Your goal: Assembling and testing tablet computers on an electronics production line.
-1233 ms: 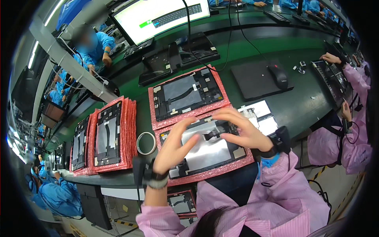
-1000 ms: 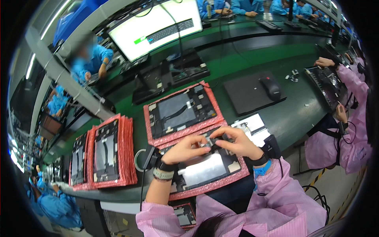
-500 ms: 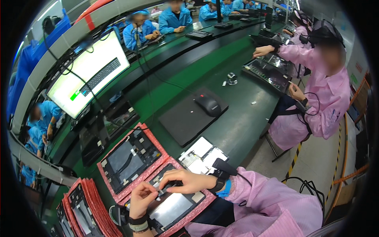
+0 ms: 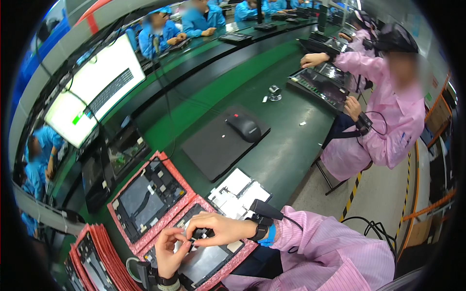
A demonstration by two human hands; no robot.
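Note:
My left hand and my right hand meet close together, thumbs and forefingers pinched. A small dark piece shows between the fingertips; its kind is too small to make out. Below them lies a black-framed device panel with a silver-grey sheet, partly covered by my hands. It rests on red bubble wrap. Beyond it, a similar panel with a dark ribbon cable lies on its own red wrap.
Several red-wrapped panels stand in a stack at the lower left. White sticker sheets lie beyond my right hand. Farther off are a black mouse on a flat dark slab, and a lit monitor. A co-worker in pink sits at right.
The view has shifted, so the bench scene sits slightly further left. My two hands stay pinched over the same panel, with fingertips now closer together.

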